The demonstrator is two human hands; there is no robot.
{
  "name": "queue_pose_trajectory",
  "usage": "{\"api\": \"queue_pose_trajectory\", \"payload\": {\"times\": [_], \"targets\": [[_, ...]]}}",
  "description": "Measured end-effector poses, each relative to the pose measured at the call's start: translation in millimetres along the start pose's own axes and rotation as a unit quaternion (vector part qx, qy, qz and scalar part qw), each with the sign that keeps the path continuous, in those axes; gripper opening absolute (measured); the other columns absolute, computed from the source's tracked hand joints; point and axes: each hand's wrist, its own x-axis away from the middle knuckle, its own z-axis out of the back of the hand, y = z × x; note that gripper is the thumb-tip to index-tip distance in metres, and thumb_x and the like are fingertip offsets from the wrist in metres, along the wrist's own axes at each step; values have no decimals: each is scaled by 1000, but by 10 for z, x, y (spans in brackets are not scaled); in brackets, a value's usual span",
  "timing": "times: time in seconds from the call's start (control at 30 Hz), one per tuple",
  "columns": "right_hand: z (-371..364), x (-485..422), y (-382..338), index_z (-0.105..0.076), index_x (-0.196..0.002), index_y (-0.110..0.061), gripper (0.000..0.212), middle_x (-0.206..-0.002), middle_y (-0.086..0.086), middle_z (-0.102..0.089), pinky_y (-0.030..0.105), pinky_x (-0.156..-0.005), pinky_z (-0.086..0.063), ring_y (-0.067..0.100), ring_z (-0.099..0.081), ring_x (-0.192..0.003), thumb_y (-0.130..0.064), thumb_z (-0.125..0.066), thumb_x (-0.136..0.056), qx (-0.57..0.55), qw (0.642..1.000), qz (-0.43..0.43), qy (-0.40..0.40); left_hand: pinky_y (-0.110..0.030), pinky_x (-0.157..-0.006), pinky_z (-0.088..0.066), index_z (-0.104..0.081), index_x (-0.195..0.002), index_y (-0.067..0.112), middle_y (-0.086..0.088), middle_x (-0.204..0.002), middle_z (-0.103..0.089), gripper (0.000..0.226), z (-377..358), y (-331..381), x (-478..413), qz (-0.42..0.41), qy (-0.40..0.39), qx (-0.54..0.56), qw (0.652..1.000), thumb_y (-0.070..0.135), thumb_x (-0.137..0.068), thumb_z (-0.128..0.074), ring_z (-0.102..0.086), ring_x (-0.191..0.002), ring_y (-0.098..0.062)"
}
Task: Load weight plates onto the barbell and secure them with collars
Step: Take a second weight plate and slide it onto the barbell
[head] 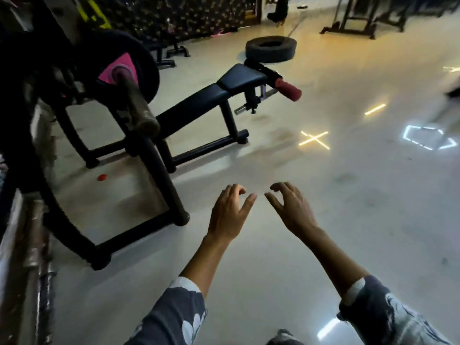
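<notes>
- Over the floor (348, 220), my left hand (230, 212) and right hand (291, 210) hover side by side, fingers loosely curled, holding nothing.
- Up to my left, well apart, the barbell (135, 102) carries a weight plate (149, 68).

Setting was a gym. Evidence: a black padded bench (239, 77) with a red foam roller (290, 90) at its far end stood on a pale glossy floor (323, 220). A barbell (139, 108) sat on a black stand (159, 175) at left, one dark weight plate (142, 58) with a pink centre on it. A large tyre (270, 49) lay flat farther back, and black metal frames (361, 23) stood beyond.
</notes>
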Motion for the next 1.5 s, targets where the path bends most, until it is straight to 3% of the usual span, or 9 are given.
{"api": "queue_pose_trajectory", "payload": {"times": [0.1,0.23,0.37,0.47,0.63,1.07,1.37,1.5], "targets": [[181,5,553,-56,-112,-11,34,-115,7,-61,34,-89,-39,26,-54,-109,-38,-47,-93,16,997,-72,5,-27,-79,-46,-55,-107,12,-8,-109,-61,46,-561,189,-259,-11,-66,-6,998,52,-92,-39,-55,-101,-20],[452,-235,1368,-58,-108,-12,35,-113,5,-62,31,-80,-38,23,-56,-105,-41,-44,-94,24,989,-143,-9,-36,-81,-49,-56,-103,11,-7,-106,-62,53,-1399,506,-788,-32,-127,-23,991,58,-89,-35,-56,-99,-25],[783,-756,2178,-58,-106,-11,35,-113,7,-63,32,-80,-40,25,-56,-106,-41,-44,-94,17,981,-191,-19,-38,-82,-48,-55,-106,8,-10,-109,-63,41,-2176,857,-1493,-51,-178,-57,981,46,-93,-44,-57,-100,-27],[936,-1014,2683,-57,-108,-9,37,-114,11,-62,37,-81,-43,30,-57,-103,-40,-42,-94,64,974,-207,-70,-38,-81,-48,-56,-106,8,-12,-108,-63,41,-2573,1085,-1997,-57,-215,-77,972,45,-93,-44,-58,-98,-29],[1141,-1538,3381,-56,-109,-8,38,-115,13,-61,40,-83,-44,32,-56,-104,-40,-41,-95,94,962,-233,-106,-33,-71,-46,-56,-95,10,-9,-97,-65,39,-3123,1283,-2786,-63,-259,-102,958,47,-93,-45,-59,-88,-25],[1397,-4625,4859,-56,-109,-10,35,-115,11,-62,37,-81,-43,30,-57,-103,-38,-41,-96,124,955,-230,-138,-33,-73,-47,-56,-94,10,-8,-99,-65,37,-4618,935,-5767,-50,-311,-74,946,45,-93,-46,-59,-89,-24],[1764,-6700,5965,-57,-110,-12,34,-114,9,-62,38,-85,-44,29,-57,-104,-38,-42,-95,96,953,-268,-101,-32,-73,-45,-57,-96,11,-7,-103,-64,35,-5625,1041,-8100,-68,-357,-52,930,45,-91,-49,-59,-92,-24],[1885,-7656,6633,-59,-106,-13,33,-110,9,-63,39,-84,-45,30,-57,-103,-39,-42,-95,84,957,-266,-87,-29,-68,-43,-58,-95,12,-6,-99,-66,34,-6198,1014,-9106,-87,-341,-75,933,45,-91,-49,-60,-88,-23]]}}
